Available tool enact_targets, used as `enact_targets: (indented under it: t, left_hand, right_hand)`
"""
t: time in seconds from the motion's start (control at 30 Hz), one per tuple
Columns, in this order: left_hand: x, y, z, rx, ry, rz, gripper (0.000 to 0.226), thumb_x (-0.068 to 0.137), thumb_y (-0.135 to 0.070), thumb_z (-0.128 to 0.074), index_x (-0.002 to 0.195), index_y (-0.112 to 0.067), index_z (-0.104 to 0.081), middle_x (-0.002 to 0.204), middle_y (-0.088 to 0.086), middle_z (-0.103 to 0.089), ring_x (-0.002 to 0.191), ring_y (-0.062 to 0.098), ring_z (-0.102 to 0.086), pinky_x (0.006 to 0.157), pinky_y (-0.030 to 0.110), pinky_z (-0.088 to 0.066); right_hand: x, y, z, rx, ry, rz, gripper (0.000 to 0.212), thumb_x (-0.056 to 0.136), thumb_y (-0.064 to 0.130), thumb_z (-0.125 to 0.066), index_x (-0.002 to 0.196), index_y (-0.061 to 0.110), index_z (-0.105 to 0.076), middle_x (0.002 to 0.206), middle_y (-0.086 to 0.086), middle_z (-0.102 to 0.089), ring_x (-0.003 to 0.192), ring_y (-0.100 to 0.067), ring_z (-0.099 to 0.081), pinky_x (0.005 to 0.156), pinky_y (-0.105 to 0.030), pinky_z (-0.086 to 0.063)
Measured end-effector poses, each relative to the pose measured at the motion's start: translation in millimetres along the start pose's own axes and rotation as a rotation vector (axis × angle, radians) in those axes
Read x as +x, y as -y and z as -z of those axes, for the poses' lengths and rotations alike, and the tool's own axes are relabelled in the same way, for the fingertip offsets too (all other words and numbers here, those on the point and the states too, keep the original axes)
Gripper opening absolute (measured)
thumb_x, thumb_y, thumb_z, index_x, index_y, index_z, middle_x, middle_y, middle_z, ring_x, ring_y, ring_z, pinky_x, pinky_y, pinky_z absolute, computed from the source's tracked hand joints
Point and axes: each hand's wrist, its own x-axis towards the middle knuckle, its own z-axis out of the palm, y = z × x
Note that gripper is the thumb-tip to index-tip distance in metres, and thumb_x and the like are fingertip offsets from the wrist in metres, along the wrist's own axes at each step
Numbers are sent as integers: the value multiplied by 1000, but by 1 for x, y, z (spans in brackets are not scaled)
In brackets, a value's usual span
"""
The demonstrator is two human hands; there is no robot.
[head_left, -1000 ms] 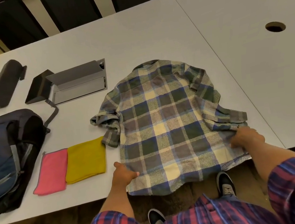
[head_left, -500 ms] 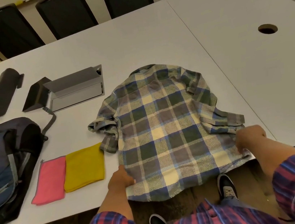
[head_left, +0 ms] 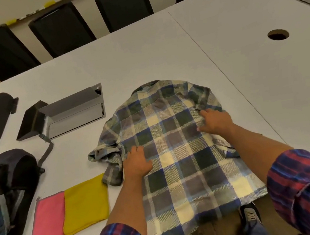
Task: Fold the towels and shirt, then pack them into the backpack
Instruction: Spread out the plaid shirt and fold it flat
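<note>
1. The white table (head_left: 142, 59) is made of two tops meeting at a seam; a round cable hole (head_left: 278, 34) sits in the right top.
2. Black chairs (head_left: 62, 28) line the far edge.
3. The plaid shirt (head_left: 175, 154) lies back-up at the near edge, its hem hanging over.
4. The left hand (head_left: 138, 164) and right hand (head_left: 215, 120) press flat on it, fingers straight.
5. The pink towel (head_left: 45, 220) and yellow towel (head_left: 84, 203) lie folded, touching, near the front-left corner.
6. The backpack (head_left: 4, 198) rests at the left edge, beside an open cable box (head_left: 73, 112).
</note>
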Motion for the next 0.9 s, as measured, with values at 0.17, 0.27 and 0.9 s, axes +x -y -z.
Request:
enact_targets:
  t: [0.17, 0.27, 0.9]
  left_hand:
    - [32, 12, -15, -127, 63, 122, 106, 79, -71, -63, 158, -21, -13, 166, 8, -6, 151, 37, -7, 116, 56, -25]
    - [49, 21, -20, -148, 38, 185, 116, 74, -78, -63, 160, -24, -7, 167, 5, 5, 152, 37, 7, 118, 60, -19]
    - [151, 42, -16, -269, 275, 287, 154, 38, -85, -76, 154, -45, 16, 161, 1, 32, 146, 43, 28, 110, 77, -3]
  right_hand:
    - [26, -16, -19, 48, 128, -21, 95, 87, 69, -59, 160, 35, -9, 169, -3, 2, 155, -32, -2, 119, -61, -21]
    - [44, -25, -33, 89, 155, -29, 108, 80, 76, -61, 159, 40, 3, 168, -2, 16, 154, -30, 11, 120, -63, -8]
    - [125, -46, -54, 103, 174, -33, 127, 62, 88, -61, 157, 43, 11, 162, 0, 33, 149, -27, 28, 118, -68, 3]
